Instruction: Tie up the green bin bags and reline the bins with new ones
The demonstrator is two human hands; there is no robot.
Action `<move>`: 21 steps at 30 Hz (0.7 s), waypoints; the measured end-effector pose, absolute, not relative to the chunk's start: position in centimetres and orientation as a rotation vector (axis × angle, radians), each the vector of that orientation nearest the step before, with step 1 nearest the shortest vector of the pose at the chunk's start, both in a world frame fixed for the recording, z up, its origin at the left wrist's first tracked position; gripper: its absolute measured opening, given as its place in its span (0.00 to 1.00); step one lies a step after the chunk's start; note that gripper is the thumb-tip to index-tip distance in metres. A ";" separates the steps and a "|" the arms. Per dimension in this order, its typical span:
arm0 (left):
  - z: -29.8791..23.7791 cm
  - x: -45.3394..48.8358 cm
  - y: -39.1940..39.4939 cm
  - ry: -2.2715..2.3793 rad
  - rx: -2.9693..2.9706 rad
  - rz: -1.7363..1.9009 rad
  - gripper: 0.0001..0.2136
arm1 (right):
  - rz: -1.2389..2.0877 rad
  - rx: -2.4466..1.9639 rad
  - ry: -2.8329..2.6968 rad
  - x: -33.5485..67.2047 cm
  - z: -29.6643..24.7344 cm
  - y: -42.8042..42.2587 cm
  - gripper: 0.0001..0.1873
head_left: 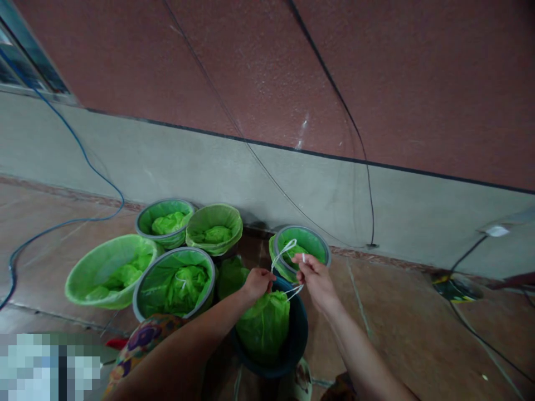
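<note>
A light green mesh-like bag (264, 323) sits inside a dark blue bin (297, 334) in front of me, its top gathered. My left hand (259, 283) is pinched at the gathered top, on a thin white drawstring (294, 289) that runs there. My right hand (316, 278) is to the right, its fingers closed on the same drawstring, which stretches between the two hands. One loop of the string rises above them, in front of a grey-rimmed bin (325, 248).
Several green-lined bins stand to the left, among them a grey-rimmed bin (140, 301) and a bin covered by its liner (79, 278). A blue cable (79, 145) lies along the left floor. A red-and-grey wall (251, 111) rises behind. Black cables (457, 312) are at right.
</note>
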State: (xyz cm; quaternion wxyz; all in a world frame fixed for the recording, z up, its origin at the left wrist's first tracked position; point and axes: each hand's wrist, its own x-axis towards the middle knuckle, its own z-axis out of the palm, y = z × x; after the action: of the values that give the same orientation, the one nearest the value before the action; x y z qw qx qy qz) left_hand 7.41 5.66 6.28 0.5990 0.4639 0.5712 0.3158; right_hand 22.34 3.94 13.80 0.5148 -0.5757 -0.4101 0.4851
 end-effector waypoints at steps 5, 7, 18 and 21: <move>7.3 7.7 4.7 1.026 1.353 0.537 0.14 | 1.422 -1.123 -0.998 20.1 15.2 3.2 0.16; 8.0 7.8 4.1 0.837 1.500 0.444 0.10 | 1.470 -1.077 -0.942 19.7 15.4 3.4 0.15; 7.4 7.4 4.4 1.054 1.397 0.507 0.14 | 1.365 -1.520 -1.308 22.6 10.7 4.5 0.26; 6.6 7.3 4.9 1.144 1.300 0.559 0.16 | 1.250 -1.606 -1.688 23.5 8.4 4.1 0.17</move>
State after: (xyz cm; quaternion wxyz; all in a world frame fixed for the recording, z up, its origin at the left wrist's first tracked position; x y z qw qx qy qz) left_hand 7.27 4.87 6.59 0.6140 0.5639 0.4962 0.2426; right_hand 23.54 4.07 8.42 0.2465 -0.5887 -0.6187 0.4581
